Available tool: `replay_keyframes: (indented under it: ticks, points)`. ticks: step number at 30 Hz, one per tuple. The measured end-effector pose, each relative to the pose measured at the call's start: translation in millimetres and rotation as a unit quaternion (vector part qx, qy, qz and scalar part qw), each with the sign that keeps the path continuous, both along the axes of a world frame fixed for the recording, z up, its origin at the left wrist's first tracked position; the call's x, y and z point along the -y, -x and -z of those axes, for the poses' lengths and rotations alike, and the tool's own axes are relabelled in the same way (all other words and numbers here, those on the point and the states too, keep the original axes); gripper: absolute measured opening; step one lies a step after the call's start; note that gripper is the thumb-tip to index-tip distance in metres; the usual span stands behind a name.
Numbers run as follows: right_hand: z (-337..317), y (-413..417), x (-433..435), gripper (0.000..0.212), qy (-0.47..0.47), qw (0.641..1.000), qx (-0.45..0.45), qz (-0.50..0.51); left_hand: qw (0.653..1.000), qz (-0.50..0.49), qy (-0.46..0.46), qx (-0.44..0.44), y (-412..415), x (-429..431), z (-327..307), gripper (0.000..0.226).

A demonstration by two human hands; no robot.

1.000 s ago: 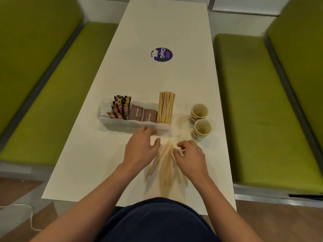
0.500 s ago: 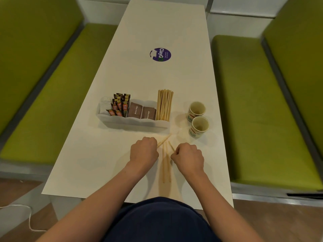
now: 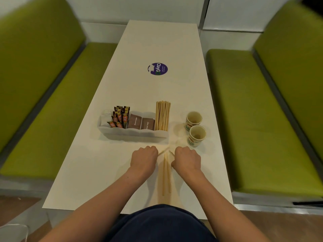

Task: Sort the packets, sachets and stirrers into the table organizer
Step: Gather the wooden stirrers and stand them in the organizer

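Note:
A translucent white organizer (image 3: pixel 132 135) stands across the table. It holds white packets (image 3: pixel 106 117) at its left end, then dark sachets (image 3: pixel 120 116), brown sugar packets (image 3: pixel 141 122), and a row of wooden stirrers (image 3: pixel 162 116) at its right end. In front of it, loose stirrers (image 3: pixel 166 175) lie in a narrow bunch pointing toward me. My left hand (image 3: pixel 144 159) is curled in a fist at the bunch's left, and a stirrer tip pokes out of it. My right hand (image 3: pixel 187 160) is curled at the right, also with a stirrer tip showing.
Two paper cups (image 3: pixel 194 119) (image 3: pixel 197 135) stand right of the organizer, close to my right hand. A purple round sticker (image 3: pixel 157 69) marks the far middle of the white table (image 3: pixel 87 172). Green benches (image 3: pixel 52 119) flank both sides.
Both hands went from spread fingers over scattered stirrers to fists. The stirrers are now drawn together into a narrow bunch between the hands.

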State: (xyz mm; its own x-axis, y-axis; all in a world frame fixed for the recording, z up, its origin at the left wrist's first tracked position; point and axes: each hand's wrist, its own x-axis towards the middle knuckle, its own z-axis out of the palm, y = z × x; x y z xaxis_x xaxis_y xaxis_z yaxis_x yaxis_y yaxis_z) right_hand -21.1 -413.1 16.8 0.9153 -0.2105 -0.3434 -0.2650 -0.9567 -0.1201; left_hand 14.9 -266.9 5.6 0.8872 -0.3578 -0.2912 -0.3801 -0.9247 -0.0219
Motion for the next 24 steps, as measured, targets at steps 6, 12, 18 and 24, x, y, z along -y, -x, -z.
replay_keyframes:
  ticks: [6,12,18,24]
  points:
    - [-17.9,-1.4,10.2,0.011,-0.191,0.97,0.112,0.104,1.0,-0.001,0.005,-0.013,-8.9,-6.3,-3.2,0.019]
    - [-74.3,-43.6,16.3,0.008,-0.436,0.828,0.307,0.172,0.999,-0.003,0.041,-0.008,-10.0,-18.9,-1.2,0.012]
    - [-78.1,-98.2,20.7,0.008,-0.459,0.771,0.388,0.21,0.996,-0.01,0.084,0.001,-14.0,-36.3,3.3,0.011]
    - [-38.3,-116.2,12.3,0.003,-0.438,0.813,0.306,0.231,0.969,-0.098,0.225,0.007,-16.8,-54.0,-29.3,0.015]
